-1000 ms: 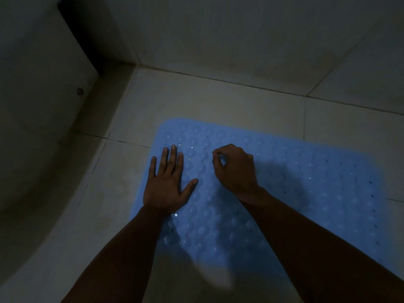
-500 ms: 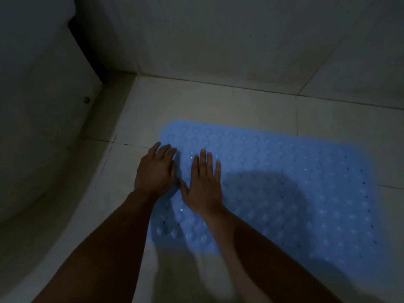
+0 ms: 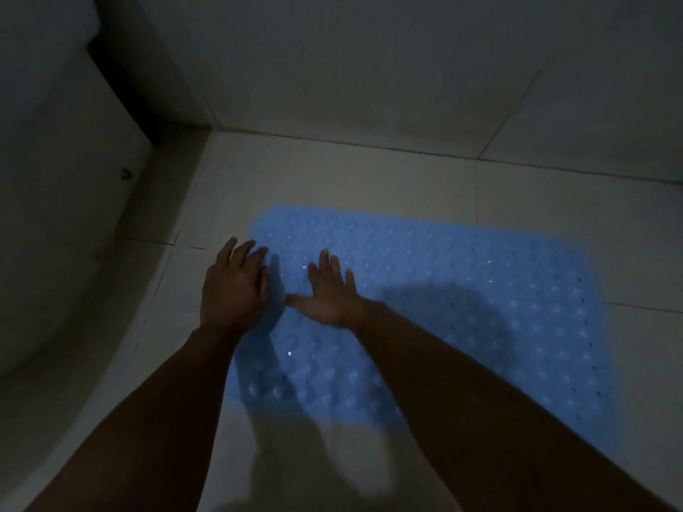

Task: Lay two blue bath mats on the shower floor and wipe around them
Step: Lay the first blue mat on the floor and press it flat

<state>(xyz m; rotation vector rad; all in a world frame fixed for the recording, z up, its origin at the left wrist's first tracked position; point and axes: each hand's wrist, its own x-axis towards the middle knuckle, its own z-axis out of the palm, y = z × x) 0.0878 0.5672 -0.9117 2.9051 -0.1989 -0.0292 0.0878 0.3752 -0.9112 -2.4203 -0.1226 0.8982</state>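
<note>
A single blue bath mat (image 3: 462, 308) lies flat on the pale tiled shower floor (image 3: 332, 179), its long side running roughly parallel to the wall (image 3: 369, 68) behind it, and it serves as the landmark here. The mat's surface is covered in rows of small raised bubbles that catch dim glints of light (the room is quite dark). The left hand (image 3: 233, 290) sits at the mat's left edge, palm down, with its fingers (image 3: 240, 251) extended and close together, reaching over the edge where mat meets tile; whether the fingertips actually press on the mat or on the floor just beside it is hard to tell. The right hand (image 3: 329, 293) rests flat on the mat just inside that same left end, its fingers (image 3: 325, 262) straight and slightly spread, thumb stretched out toward the left hand, holding nothing. Both forearms come in from the mat's near side, and their shadows fall across its middle. To the left of the mat, beyond a strip of floor, curves the pale base of a bathroom fixture (image 3: 55, 216) with a small round screw or cap (image 3: 126, 174) low on its side.
</note>
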